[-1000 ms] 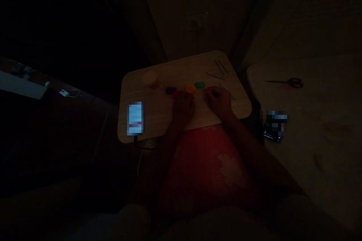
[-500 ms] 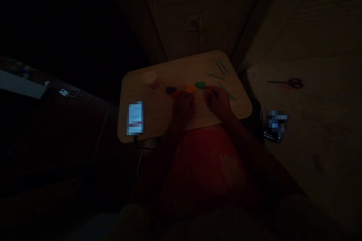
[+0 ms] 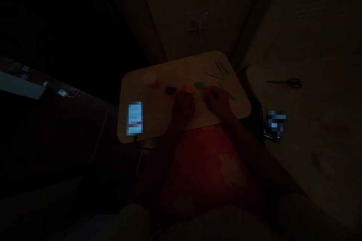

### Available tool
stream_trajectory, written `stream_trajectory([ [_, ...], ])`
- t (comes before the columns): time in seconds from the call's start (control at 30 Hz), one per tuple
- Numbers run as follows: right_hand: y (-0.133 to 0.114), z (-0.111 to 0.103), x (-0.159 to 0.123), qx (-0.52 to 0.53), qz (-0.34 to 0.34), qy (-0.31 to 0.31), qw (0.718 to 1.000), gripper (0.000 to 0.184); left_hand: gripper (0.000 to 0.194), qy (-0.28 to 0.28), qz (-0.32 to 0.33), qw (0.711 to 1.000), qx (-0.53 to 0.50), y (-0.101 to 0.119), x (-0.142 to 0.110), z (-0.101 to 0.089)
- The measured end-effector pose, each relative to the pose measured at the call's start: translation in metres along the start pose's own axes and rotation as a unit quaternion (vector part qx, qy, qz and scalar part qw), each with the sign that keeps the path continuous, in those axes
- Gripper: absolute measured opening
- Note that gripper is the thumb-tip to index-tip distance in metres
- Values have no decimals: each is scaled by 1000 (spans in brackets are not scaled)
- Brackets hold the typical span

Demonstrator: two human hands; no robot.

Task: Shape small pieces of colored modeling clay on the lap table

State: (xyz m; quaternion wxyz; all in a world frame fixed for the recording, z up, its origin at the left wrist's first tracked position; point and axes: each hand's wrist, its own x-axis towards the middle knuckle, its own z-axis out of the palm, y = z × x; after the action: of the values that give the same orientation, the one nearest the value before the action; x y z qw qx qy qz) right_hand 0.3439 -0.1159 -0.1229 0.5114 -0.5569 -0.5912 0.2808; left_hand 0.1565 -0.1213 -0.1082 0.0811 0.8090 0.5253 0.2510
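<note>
The scene is very dark. On a small wooden-topped table (image 3: 158, 116) lie a dark purple lump (image 3: 171, 90), a red lump (image 3: 175, 93), an orange lump (image 3: 190, 89) and a green lump (image 3: 199, 84), all soft-looking like modelling clay. My left hand (image 3: 183, 107) rests just in front of the orange and red lumps, its fingers curled and partly hiding the red one. To the right, my right hand (image 3: 217, 101) is closed in a pinch beside the green lump. What either hand holds, if anything, is too dark to make out.
A lidded tub (image 3: 149, 79) stands at the table's back left, behind a lit phone (image 3: 135, 118) with a cable. Several thin teal sticks (image 3: 220, 68) lie at the back right. Scissors (image 3: 285, 82) and another device (image 3: 273, 135) lie on the pale surface to the right.
Both hands stay in nearly the same place, with only slight finger movement. The lumps, tub and sticks have not visibly moved.
</note>
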Motion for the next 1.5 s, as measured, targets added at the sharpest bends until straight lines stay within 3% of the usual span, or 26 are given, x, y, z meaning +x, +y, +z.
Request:
stream_trajectory([
  [0.47,-1,0,0,19,-9,4,1000,20,13,4,5,1000,11,-1,0,1],
  [0.67,6,3,0,66,18,3,998,27,15,-8,4,1000,7,0,1,0],
  [1.17,0,2,-1,86,-18,-20,996,31,14,-4,-3,1000,0,-2,1,1],
  [1.5,-8,1,-1,53,28,36,998,10,14,-10,-9,1000,0,-1,1,1],
])
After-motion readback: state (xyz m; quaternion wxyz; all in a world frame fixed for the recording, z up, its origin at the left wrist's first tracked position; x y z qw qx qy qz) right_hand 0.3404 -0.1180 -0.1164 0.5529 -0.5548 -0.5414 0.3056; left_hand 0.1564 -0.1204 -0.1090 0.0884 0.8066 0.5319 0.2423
